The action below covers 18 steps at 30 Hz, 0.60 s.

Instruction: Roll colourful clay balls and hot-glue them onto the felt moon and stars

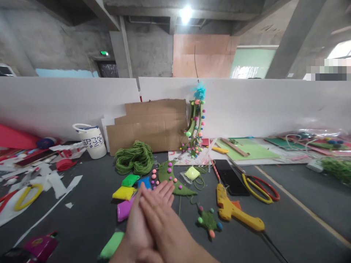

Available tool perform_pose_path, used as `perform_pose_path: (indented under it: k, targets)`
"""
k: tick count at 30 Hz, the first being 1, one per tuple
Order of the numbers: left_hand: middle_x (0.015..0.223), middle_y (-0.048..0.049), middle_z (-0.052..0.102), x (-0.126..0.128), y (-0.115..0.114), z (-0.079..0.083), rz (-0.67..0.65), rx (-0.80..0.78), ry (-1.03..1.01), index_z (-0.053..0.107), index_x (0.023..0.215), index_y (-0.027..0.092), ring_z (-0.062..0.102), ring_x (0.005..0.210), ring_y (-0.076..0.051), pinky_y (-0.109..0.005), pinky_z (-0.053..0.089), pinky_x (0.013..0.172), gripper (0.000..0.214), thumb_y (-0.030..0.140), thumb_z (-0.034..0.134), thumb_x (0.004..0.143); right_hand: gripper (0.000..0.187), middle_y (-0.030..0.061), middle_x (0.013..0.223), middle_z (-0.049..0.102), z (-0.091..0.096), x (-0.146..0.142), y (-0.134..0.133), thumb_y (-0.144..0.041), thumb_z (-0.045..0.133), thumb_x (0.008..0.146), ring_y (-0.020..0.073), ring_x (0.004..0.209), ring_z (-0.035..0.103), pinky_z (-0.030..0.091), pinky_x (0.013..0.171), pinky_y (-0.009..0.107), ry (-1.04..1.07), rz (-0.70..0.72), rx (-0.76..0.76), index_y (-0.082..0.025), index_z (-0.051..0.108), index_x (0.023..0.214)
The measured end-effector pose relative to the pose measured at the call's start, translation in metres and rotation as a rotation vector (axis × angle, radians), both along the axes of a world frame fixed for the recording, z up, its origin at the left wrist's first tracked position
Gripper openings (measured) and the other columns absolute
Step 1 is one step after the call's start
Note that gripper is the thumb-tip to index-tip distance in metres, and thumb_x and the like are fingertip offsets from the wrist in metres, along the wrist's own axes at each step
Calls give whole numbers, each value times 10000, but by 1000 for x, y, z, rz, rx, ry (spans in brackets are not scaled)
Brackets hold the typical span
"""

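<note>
My left hand (136,223) and my right hand (161,220) are pressed palm to palm, fingers fairly straight, the right lying across the left. Whatever may be between the palms is hidden. Just beyond the fingertips lies a green felt crescent (168,174) dotted with pink and purple balls. Packets of soft clay surround the left hand: purple (124,210), yellow (123,193), green (130,180) and blue (145,182). A light-green packet (112,245) is near the left wrist. To the right of my hands, a green star (208,220) has coloured balls on its tips.
A yellow glue gun (237,212), a black phone (231,177) and scissors (259,188) lie at right. Green yarn (135,157), cardboard (148,133) and a decorated hanging piece (197,120) are behind. Paper scraps (57,184) and a white bucket (93,142) stand left.
</note>
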<state>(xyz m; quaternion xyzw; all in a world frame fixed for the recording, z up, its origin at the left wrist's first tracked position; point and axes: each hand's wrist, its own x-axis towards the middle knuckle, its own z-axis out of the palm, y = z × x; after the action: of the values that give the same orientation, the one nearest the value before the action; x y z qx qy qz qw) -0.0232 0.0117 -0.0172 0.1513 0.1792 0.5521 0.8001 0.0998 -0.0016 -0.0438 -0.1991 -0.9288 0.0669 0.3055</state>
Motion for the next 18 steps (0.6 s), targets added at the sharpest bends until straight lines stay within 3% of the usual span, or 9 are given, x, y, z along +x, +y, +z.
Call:
perform_pose_path:
  k: [3,4,6,7,9,12,14,18]
  targets:
    - [1459,55,383,-2,-3,0,67,-26,62,468,1330,330,145,1389,-174,-492,195,1092,593,395,64,902,808,208,1524,187,-7,4,3,-568,391,914,292,1411,100,207,1124,472,26,-85,-29,5,192,1447]
    - [1453,30,399,-3,-3,-1,90,-33,81,448,1348,310,165,1389,-172,-485,183,1099,591,408,71,904,803,207,1514,222,-9,3,2,-564,406,911,289,1409,115,217,1122,465,34,-71,9,7,207,1440]
    - [1426,-117,437,-5,-2,-3,126,-46,108,397,1389,151,229,1381,-214,-433,126,1130,628,497,223,895,700,179,1503,263,-12,0,1,-472,416,943,251,1408,145,222,1125,422,19,-14,94,-9,231,1433]
    - [1395,-186,460,-5,-1,-4,137,-57,111,376,1390,73,263,1370,-240,-409,100,1140,691,530,308,876,619,153,1506,263,-10,-2,0,-388,400,966,226,1409,151,220,1128,400,0,-10,100,-28,229,1439]
    - [1323,-246,523,1,-1,-4,146,-114,108,370,1376,4,329,1341,-277,-412,90,1147,753,556,352,863,653,148,1514,238,-5,-2,-1,-407,418,954,226,1410,145,216,1130,398,-25,-30,51,-33,216,1450]
    - [1237,-209,612,13,-3,1,146,-229,133,428,1349,59,449,1269,-285,-464,217,1125,627,493,340,905,748,157,1524,215,4,9,2,-524,450,905,291,1412,116,130,1123,533,-24,-144,-59,-63,240,1455]
    - [1159,-149,674,19,-4,5,159,-274,176,466,1324,121,550,1182,-258,-449,352,1069,477,362,425,915,703,134,1538,192,6,18,6,-526,441,909,315,1412,99,72,1110,590,-16,-205,-104,-114,271,1453]
    - [969,-57,746,25,-5,2,226,-317,211,530,1262,178,662,1014,-197,-347,474,970,391,125,504,875,581,95,1548,196,5,26,8,-490,313,969,294,1414,122,115,1118,581,149,-279,-118,-172,276,1454]
